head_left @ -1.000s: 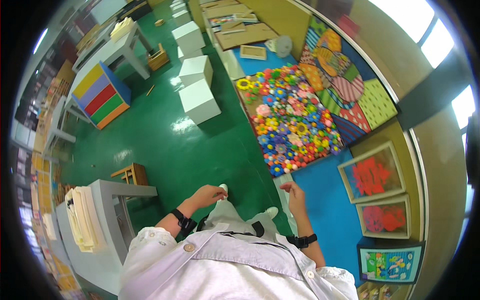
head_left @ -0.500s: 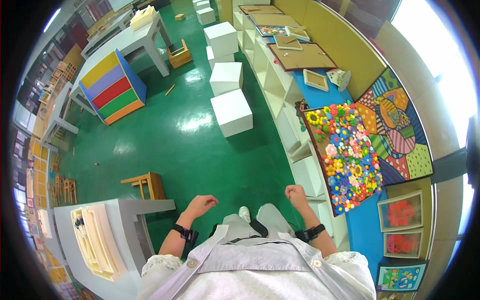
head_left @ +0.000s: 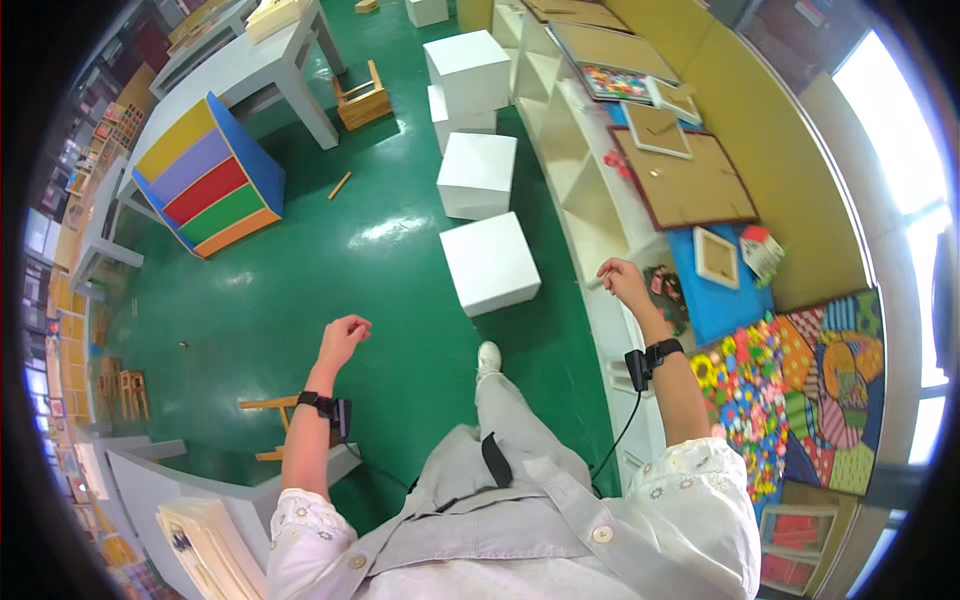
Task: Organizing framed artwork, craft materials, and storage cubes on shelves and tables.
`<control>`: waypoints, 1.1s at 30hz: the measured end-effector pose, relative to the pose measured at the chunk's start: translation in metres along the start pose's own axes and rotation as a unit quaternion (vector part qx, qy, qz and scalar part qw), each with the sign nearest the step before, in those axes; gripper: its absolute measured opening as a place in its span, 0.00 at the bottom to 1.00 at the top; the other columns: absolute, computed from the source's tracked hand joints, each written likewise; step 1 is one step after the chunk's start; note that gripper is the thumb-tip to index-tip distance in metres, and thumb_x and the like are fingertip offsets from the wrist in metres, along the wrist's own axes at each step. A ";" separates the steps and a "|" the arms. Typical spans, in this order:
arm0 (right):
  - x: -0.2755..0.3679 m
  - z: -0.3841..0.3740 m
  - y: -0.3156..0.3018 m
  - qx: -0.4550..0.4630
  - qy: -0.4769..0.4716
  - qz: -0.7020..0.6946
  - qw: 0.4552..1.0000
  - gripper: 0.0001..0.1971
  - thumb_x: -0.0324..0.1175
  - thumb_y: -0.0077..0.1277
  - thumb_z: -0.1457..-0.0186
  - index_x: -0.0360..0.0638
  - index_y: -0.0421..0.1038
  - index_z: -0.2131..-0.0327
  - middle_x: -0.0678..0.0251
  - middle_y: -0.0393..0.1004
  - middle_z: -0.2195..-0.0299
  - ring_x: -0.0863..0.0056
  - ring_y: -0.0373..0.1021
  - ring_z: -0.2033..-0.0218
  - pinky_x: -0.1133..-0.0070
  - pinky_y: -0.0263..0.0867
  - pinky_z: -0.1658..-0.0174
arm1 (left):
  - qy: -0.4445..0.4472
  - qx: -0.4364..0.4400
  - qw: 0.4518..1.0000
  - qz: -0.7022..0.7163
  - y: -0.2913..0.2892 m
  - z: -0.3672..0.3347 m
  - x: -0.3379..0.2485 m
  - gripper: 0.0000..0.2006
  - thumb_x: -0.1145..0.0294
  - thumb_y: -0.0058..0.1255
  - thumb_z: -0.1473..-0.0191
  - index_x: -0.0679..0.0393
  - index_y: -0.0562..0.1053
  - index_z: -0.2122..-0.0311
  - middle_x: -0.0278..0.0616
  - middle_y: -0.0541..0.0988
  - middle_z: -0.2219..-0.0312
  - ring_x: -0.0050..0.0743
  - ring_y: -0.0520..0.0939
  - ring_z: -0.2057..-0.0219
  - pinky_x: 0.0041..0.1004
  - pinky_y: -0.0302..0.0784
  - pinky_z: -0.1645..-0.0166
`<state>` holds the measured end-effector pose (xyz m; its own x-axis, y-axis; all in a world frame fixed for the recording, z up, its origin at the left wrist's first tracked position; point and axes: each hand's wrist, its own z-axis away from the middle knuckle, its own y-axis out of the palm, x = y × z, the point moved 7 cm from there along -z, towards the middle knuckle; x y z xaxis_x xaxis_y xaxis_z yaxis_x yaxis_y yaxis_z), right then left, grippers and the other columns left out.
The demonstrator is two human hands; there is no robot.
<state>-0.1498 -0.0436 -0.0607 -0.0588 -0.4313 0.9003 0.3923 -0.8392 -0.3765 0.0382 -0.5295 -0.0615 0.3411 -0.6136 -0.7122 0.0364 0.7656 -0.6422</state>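
My left hand (head_left: 343, 340) hangs in the air over the green floor, fingers loosely bent and a little apart, holding nothing. A wooden stool (head_left: 272, 418) lies on its side below it. On the other side, my right hand (head_left: 626, 284) is raised beside the white shelf unit (head_left: 607, 340); its fingers droop in a relaxed curl with nothing visible in them. Nearest to it is a small dark board with pinkish bits (head_left: 664, 297) on the shelf top. White cubes stand ahead between my hands, the closest cube (head_left: 490, 265) left of my right hand.
A brown-framed board (head_left: 684, 178), a small frame (head_left: 716, 256) and a toy house (head_left: 762, 250) lie along the shelf top, with a colourful flower panel (head_left: 745, 400) nearer me. A striped rack (head_left: 215, 185) and grey table (head_left: 245, 80) stand left; a stick (head_left: 340, 185) lies on the floor.
Both hands have swung forward and risen, the right one now beside the shelf. I have stepped forward and the view has turned slightly left; cubes and shelf sit closer.
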 end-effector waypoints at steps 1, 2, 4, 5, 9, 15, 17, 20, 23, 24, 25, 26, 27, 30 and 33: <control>-0.005 -0.030 -0.004 -0.037 0.016 0.002 0.999 0.10 0.22 0.34 0.61 0.37 0.68 0.78 0.67 0.66 0.88 0.81 0.64 0.84 0.82 0.59 0.80 | 0.008 -0.021 0.999 0.023 -0.005 -0.033 -0.002 0.07 0.75 0.43 0.54 0.65 0.72 0.70 0.40 0.76 0.79 0.22 0.77 0.75 0.22 0.71 0.69; -0.015 -0.047 0.004 -0.069 0.041 0.001 0.997 0.10 0.22 0.34 0.60 0.37 0.68 0.76 0.67 0.66 0.88 0.81 0.64 0.84 0.83 0.59 0.81 | 0.007 -0.035 0.998 0.042 -0.014 -0.053 0.007 0.07 0.76 0.42 0.54 0.65 0.72 0.70 0.39 0.77 0.79 0.22 0.77 0.75 0.22 0.71 0.69; -0.041 -0.068 0.025 -0.061 0.086 0.060 0.993 0.09 0.23 0.35 0.59 0.39 0.68 0.75 0.65 0.68 0.86 0.78 0.65 0.83 0.80 0.61 0.80 | -0.024 -0.026 0.997 0.063 -0.015 -0.089 0.032 0.08 0.75 0.43 0.54 0.64 0.72 0.69 0.39 0.77 0.79 0.22 0.77 0.75 0.22 0.71 0.69; -0.069 -0.071 0.033 -0.056 0.093 0.079 0.991 0.09 0.24 0.36 0.58 0.40 0.68 0.74 0.64 0.69 0.85 0.76 0.66 0.82 0.79 0.61 0.79 | -0.037 -0.023 0.994 0.096 -0.004 -0.115 0.038 0.08 0.74 0.44 0.55 0.64 0.71 0.68 0.39 0.77 0.78 0.21 0.77 0.75 0.22 0.71 0.69; -0.144 -0.066 0.080 0.016 0.244 0.128 0.961 0.12 0.27 0.39 0.58 0.41 0.67 0.66 0.59 0.72 0.77 0.64 0.70 0.74 0.71 0.64 0.68 | -0.065 0.071 0.994 0.060 0.057 -0.193 0.080 0.12 0.72 0.45 0.54 0.63 0.69 0.63 0.41 0.77 0.76 0.22 0.77 0.75 0.23 0.72 0.68; -0.249 -0.120 0.131 -0.106 0.223 0.207 0.947 0.17 0.31 0.44 0.55 0.42 0.61 0.58 0.56 0.71 0.73 0.61 0.69 0.71 0.70 0.64 0.68 | -0.186 0.184 0.965 0.009 0.193 -0.289 0.198 0.28 0.57 0.52 0.57 0.63 0.61 0.53 0.46 0.75 0.70 0.31 0.77 0.72 0.26 0.72 0.68; -0.278 -0.126 0.165 -0.082 0.283 0.181 0.938 0.20 0.32 0.44 0.54 0.42 0.59 0.55 0.55 0.71 0.69 0.60 0.68 0.67 0.70 0.63 0.65 | -0.224 0.201 0.954 -0.001 0.228 -0.302 0.222 0.37 0.51 0.55 0.60 0.62 0.56 0.49 0.48 0.75 0.68 0.35 0.76 0.68 0.30 0.72 0.66; -0.326 -0.144 0.186 -0.086 0.252 0.209 0.941 0.27 0.35 0.46 0.54 0.43 0.52 0.50 0.51 0.64 0.57 0.57 0.62 0.57 0.70 0.60 0.56 | -0.298 0.255 0.920 0.006 0.286 -0.333 0.227 0.42 0.50 0.55 0.61 0.58 0.48 0.45 0.51 0.71 0.62 0.40 0.74 0.62 0.36 0.72 0.64; -0.367 -0.170 0.200 -0.144 0.234 0.108 0.955 0.34 0.40 0.49 0.55 0.44 0.45 0.46 0.54 0.52 0.47 0.58 0.56 0.50 0.73 0.54 0.50 | -0.380 0.199 0.896 0.111 0.320 -0.351 0.235 0.43 0.49 0.54 0.61 0.56 0.45 0.45 0.52 0.66 0.57 0.46 0.72 0.61 0.41 0.73 0.65; -0.379 -0.176 0.206 -0.142 0.245 0.105 0.953 0.34 0.40 0.49 0.55 0.44 0.45 0.46 0.54 0.52 0.47 0.58 0.56 0.50 0.73 0.54 0.50 | -0.386 0.206 0.893 0.106 0.329 -0.353 0.239 0.43 0.49 0.54 0.61 0.56 0.45 0.45 0.52 0.66 0.57 0.46 0.72 0.61 0.41 0.73 0.65; -0.390 -0.182 0.211 -0.162 0.241 0.025 0.957 0.33 0.39 0.50 0.55 0.43 0.47 0.46 0.56 0.53 0.48 0.61 0.56 0.49 0.75 0.52 0.49 | -0.376 0.215 0.889 0.149 0.341 -0.358 0.239 0.42 0.50 0.54 0.60 0.56 0.45 0.45 0.52 0.65 0.56 0.47 0.72 0.61 0.43 0.73 0.65; -0.397 -0.186 0.220 -0.179 0.233 -0.059 0.954 0.33 0.39 0.51 0.55 0.42 0.49 0.47 0.57 0.54 0.48 0.63 0.55 0.49 0.76 0.50 0.48 | -0.369 0.217 0.883 0.190 0.346 -0.359 0.243 0.41 0.50 0.53 0.59 0.56 0.45 0.46 0.52 0.64 0.55 0.48 0.72 0.61 0.44 0.73 0.66; -0.408 -0.181 0.225 -0.194 0.282 -0.148 0.928 0.29 0.37 0.52 0.57 0.40 0.56 0.50 0.59 0.60 0.52 0.68 0.58 0.51 0.78 0.53 0.51 | -0.360 0.249 0.853 0.285 0.356 -0.356 0.242 0.35 0.54 0.51 0.56 0.56 0.49 0.47 0.50 0.65 0.56 0.44 0.73 0.62 0.42 0.74 0.66; -0.415 -0.171 0.211 -0.246 0.305 -0.170 0.904 0.26 0.35 0.54 0.57 0.38 0.60 0.53 0.60 0.65 0.56 0.72 0.61 0.54 0.79 0.55 0.53 | -0.311 0.270 0.845 0.341 0.365 -0.367 0.219 0.29 0.57 0.48 0.52 0.57 0.52 0.49 0.47 0.67 0.58 0.40 0.73 0.63 0.40 0.75 0.66; -0.398 -0.156 0.163 -0.327 0.297 -0.201 0.874 0.24 0.30 0.52 0.56 0.38 0.60 0.53 0.63 0.65 0.57 0.75 0.61 0.58 0.81 0.57 0.55 | -0.275 0.288 0.870 0.291 0.376 -0.389 0.163 0.25 0.59 0.46 0.51 0.60 0.55 0.52 0.45 0.69 0.61 0.35 0.74 0.64 0.33 0.76 0.70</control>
<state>-0.2059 -0.0603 -0.5144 -0.6135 0.0101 0.7896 -0.3675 -0.8887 -0.2741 -0.2579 -0.4169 -0.5294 0.8509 -0.0260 -0.5247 0.1187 0.9825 0.1438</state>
